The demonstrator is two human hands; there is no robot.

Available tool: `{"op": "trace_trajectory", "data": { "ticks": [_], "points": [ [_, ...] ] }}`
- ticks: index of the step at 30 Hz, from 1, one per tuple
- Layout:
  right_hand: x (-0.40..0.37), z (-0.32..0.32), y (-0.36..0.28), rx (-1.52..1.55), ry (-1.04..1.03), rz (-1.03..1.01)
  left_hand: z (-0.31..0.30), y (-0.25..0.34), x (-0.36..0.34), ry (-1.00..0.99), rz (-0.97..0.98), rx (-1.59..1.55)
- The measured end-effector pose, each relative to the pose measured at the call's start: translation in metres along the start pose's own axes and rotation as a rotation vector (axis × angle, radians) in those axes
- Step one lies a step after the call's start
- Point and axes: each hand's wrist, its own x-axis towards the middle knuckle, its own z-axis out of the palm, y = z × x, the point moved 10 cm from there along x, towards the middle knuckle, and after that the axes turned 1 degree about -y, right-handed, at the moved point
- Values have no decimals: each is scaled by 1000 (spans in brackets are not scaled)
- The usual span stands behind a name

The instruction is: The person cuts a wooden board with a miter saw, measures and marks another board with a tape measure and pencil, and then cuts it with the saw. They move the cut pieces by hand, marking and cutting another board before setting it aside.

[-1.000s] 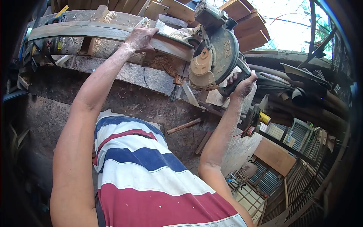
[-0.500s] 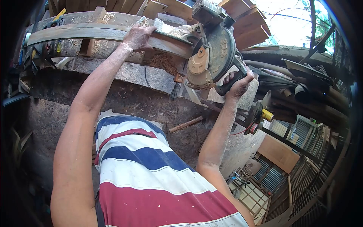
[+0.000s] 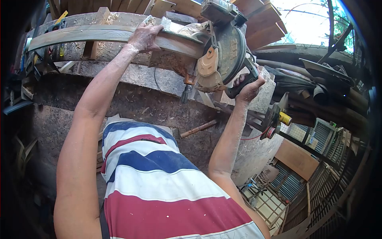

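A long wooden board [image 3: 83,33] lies across the bench and runs to the miter saw [image 3: 227,51]. My left hand [image 3: 144,38] grips the board to the left of the saw, its fingers over the far edge. My right hand [image 3: 250,88] is wrapped round the black saw handle [image 3: 242,86]. The saw head is low, with its orange-tan guard [image 3: 208,63] by the board's right end. The blade's contact with the wood is hidden behind the guard and housing.
Sawdust and shavings lie on the bench [image 3: 75,49]. A clamp [image 3: 186,89] hangs at the saw's front edge. Stacked planks [image 3: 260,24] stand behind. A yellow-and-black tool [image 3: 284,118] is at the right, and a wooden stick [image 3: 197,129] lies below the bench.
The view has shifted very slightly. Both hands keep their holds on the board and the saw handle, with no clear movement of either.
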Motion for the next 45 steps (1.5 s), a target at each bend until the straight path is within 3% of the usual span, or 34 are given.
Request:
{"op": "trace_trajectory", "data": {
  "ticks": [4,6,7,10,12,14,19,21,23,30,34,38,43,45],
  "points": [
    [-5,1,-3,26,50,-29,-6,5,0,46,19,-69],
    [18,-63,36,-186,132,-16,1,1,6,75,69,-150],
    [35,-78,56,-237,163,-68,-5,7,4,151,192,-60],
    [39,-86,74,-350,234,-222,-5,6,1,250,213,-35],
    [35,-81,82,-302,230,-218,0,3,3,254,233,-1],
    [0,-28,38,-45,86,-94,1,5,0,104,102,-22],
    [-5,-17,37,63,104,-84,10,-2,-2,26,63,-9],
    [9,-59,65,-435,333,-421,7,1,0,10,33,-17],
    [12,-65,82,-344,290,-246,9,-1,2,13,33,-16],
    [17,-61,81,-275,176,-306,4,2,1,81,68,-40],
    [15,-58,90,-190,196,-161,3,2,0,124,79,-60],
    [15,-61,100,-250,240,-159,3,2,2,112,80,-35],
    [15,-42,38,-322,181,-279,-4,7,-2,91,69,-58],
    [4,-25,-2,-373,194,-398,-6,10,-1,-10,10,-23]
  ]
}}
